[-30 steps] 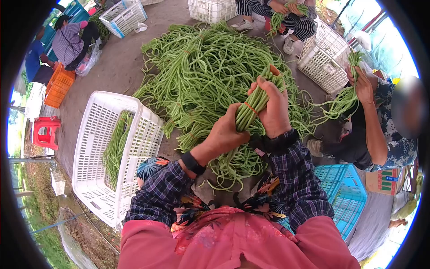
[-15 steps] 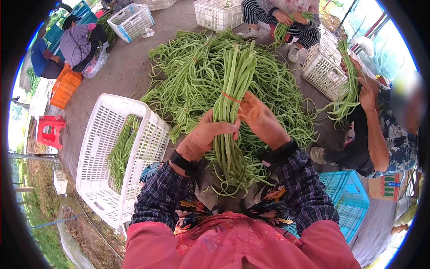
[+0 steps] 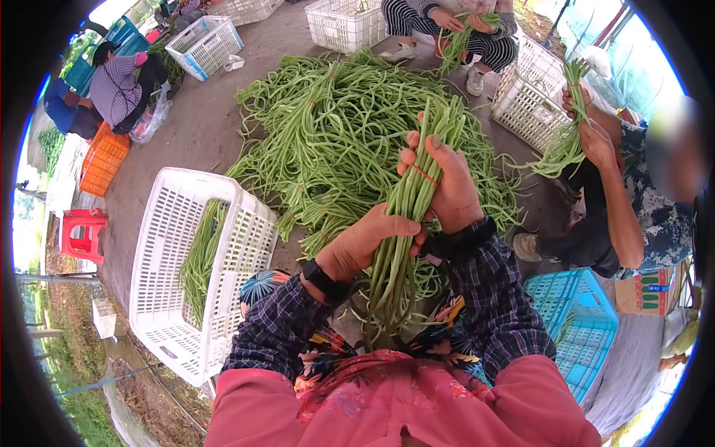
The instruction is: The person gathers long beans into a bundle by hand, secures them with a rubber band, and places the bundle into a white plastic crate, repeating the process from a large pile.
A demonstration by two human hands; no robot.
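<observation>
A bundle of long green beans (image 3: 406, 208) hangs tilted in front of me, its upper end leaning right. My left hand (image 3: 369, 238) is closed around its lower middle, thumb across the front. Higher up, my right hand (image 3: 456, 186) wraps the bundle, with fingertips showing on its left side. An orange-red band (image 3: 424, 174) circles the beans beside the right thumb. Behind and below the bundle spreads a large heap of loose long beans (image 3: 320, 141) on the ground.
To my left stands a white crate (image 3: 153, 298) with beans inside. A blue crate (image 3: 573, 335) is at my right. Co-workers hold bean bunches at the right (image 3: 570, 141) and far side (image 3: 458, 45). A red stool (image 3: 82, 235) and an orange crate (image 3: 104, 160) are farther left.
My right hand has moved from beside the band to a grip around the bundle's upper part. The bundle has tilted rightward, and my left hand still holds its lower middle.
</observation>
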